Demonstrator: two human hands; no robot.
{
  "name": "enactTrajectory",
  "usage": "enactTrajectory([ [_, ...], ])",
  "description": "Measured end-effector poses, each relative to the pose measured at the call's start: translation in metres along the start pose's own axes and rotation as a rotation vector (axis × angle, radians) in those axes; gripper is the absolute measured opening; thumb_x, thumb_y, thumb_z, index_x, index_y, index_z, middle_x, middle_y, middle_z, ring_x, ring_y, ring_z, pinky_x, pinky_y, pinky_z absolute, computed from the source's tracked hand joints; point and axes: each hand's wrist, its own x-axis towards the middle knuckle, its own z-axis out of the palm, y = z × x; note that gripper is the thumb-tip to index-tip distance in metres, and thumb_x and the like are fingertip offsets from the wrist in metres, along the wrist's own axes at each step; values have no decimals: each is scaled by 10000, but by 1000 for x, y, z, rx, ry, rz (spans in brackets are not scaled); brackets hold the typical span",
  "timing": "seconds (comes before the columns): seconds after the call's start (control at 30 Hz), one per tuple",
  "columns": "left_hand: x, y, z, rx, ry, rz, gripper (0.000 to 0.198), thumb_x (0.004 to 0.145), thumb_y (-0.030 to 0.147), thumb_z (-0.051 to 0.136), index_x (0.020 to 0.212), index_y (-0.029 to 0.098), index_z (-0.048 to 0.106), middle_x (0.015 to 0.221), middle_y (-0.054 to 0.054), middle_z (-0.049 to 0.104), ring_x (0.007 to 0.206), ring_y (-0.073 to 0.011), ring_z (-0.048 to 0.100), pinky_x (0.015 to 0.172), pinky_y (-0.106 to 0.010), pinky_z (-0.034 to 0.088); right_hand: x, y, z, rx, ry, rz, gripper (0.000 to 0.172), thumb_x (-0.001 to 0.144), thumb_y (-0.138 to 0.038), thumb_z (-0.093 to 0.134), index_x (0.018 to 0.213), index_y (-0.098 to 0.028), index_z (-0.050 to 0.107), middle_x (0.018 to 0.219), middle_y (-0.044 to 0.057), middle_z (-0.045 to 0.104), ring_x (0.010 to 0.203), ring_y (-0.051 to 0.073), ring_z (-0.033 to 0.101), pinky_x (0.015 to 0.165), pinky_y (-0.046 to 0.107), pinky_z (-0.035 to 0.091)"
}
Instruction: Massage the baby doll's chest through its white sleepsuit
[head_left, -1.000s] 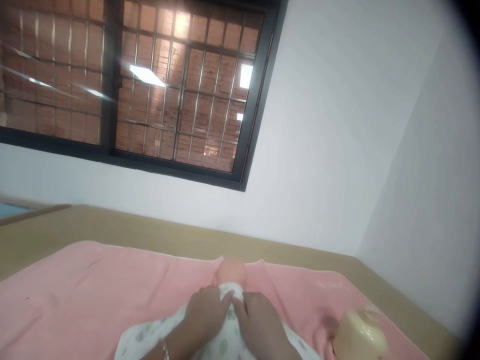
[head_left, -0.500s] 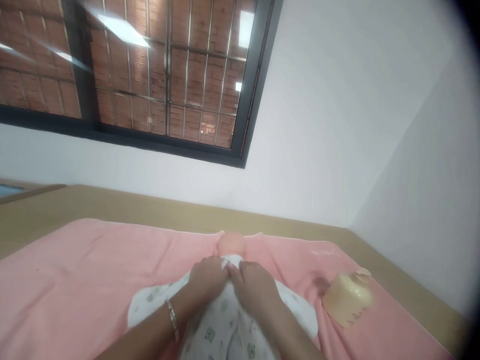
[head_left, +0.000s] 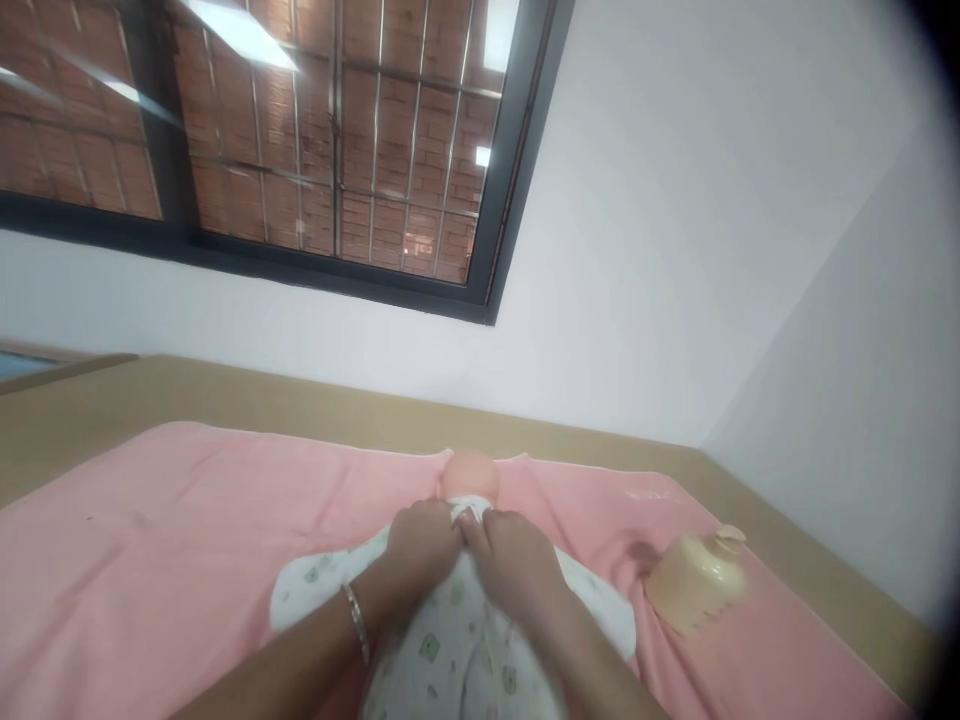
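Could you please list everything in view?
Window: one, dark frame, upper left
Bars: several, metallic, across window
Brickwork: one stretch, reddish, outside
Walls: two, whitish, back and right
Surface: one, tan, beneath cloth
Cloth: one, pink, on surface
Patch: one, blue, left edge
Container: one, cream, cloth's right
Rounded form: one, peach, beyond hands
Patterned fabric: one, white and green, under hands
Bracelet: one, silvery, left wrist
Forearms: two, bare, lower edge
Left hand: one, bare, on fabric
Right hand: one, bare, beside left

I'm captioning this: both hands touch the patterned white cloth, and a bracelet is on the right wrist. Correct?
Wrong wrist: the head view shows the bracelet on the left one. The left hand and right hand do touch the patterned white cloth.
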Motion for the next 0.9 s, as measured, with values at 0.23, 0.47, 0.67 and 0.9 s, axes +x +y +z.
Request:
enactTrajectory([
  [0.23, -2, 11, 2, 37, 191, -15, 437, 935, 311, 260, 766, 147, 628, 797, -99, 656, 783, -225, 593, 725, -358, 405, 16, 20, -5, 164, -218, 42, 793, 927, -558, 13, 943, -118, 673, 957, 166, 668, 866, 232, 616, 704, 298, 397],
  [0.47, -3, 3, -6, 93, -1, 32, 346, 900, 290, 336, 765, 183, 636, 789, -88, 663, 712, -243, 603, 609, -337, 393, -3, -1, 0, -1, -5, -37, 720, 919, -590, 78, 982, -145, 640, 917, 151, 647, 860, 239, 582, 711, 311, 369],
  [0.67, -5, 13, 1, 158, 204, 33, 421, 933, 258, 263, 768, 147, 634, 770, -113, 641, 779, -246, 594, 702, -373, 399, 14, 20, -3, 150, -188, 14, 798, 918, -583, 0, 929, -139, 663, 944, 150, 662, 851, 224, 598, 699, 296, 377],
  [0.9, -4, 5, -8, 66, 6, -16, 441, 931, 359, 270, 778, 173, 640, 765, -87, 664, 675, -211, 600, 597, -311, 375, -6, 0, 0, 10, -43, -45, 628, 938, -530, 115, 1004, -170, 625, 948, 136, 643, 878, 232, 570, 719, 308, 363],
])
